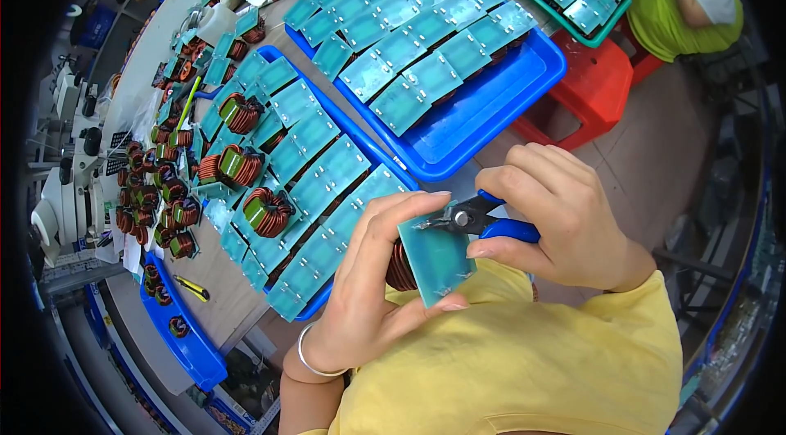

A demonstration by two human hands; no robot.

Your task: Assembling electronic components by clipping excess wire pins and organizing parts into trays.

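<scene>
My left hand (360, 279) grips a toroidal coil with a teal board (442, 259) on it, held up in front of my yellow shirt. Behind the board a bit of the coil's copper winding (399, 267) shows. My right hand (565, 218) is closed round the blue handles of a pair of side cutters (508, 228). The cutter jaws (446, 222) lie at the board's upper part, by a metal pin. Whether the blades are closed on the pin I cannot make out.
Blue trays (532, 79) hold rows of similar boards. Loose copper coils (176, 214) crowd the table's left side, near a yellow utility knife (191, 287) and a blue bin (184, 345). A red stool (594, 83) stands right; a person in green (684, 17) sits beyond.
</scene>
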